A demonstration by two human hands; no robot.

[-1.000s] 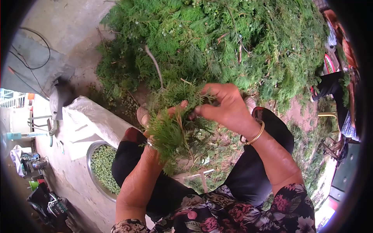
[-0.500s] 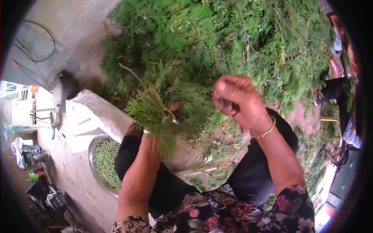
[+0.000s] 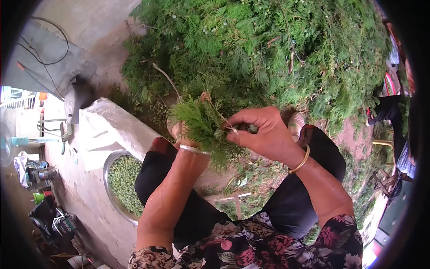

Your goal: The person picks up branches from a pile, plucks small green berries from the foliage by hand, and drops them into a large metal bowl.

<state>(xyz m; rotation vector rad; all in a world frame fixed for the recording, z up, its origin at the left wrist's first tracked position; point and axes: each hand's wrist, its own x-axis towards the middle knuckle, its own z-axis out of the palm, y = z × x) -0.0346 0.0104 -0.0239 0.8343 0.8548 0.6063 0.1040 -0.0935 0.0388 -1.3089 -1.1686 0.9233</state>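
A leafy green sprig (image 3: 199, 123) is in front of me, between my two hands. My left hand (image 3: 181, 134), with a silver bangle at its wrist, is wrapped round it from the left, and most of its fingers are hidden by leaves. My right hand (image 3: 262, 134), with a gold bangle, is closed, thumb and forefinger pinching the stem end of the sprig. Small green pieces show under its curled fingers. Behind both hands rises a large heap of green branches (image 3: 268, 54).
A metal basin (image 3: 107, 179) of small green cones stands on the floor at the left, beside a white sack (image 3: 118, 125). A fan (image 3: 9, 141) and a black machine (image 3: 49, 222) are further left. Another person's dark-clad leg (image 3: 392, 112) shows at the right edge.
My right hand has come down and left from above my knee to the sprig and pinched its stem. My left hand has moved slightly right and up with the sprig.
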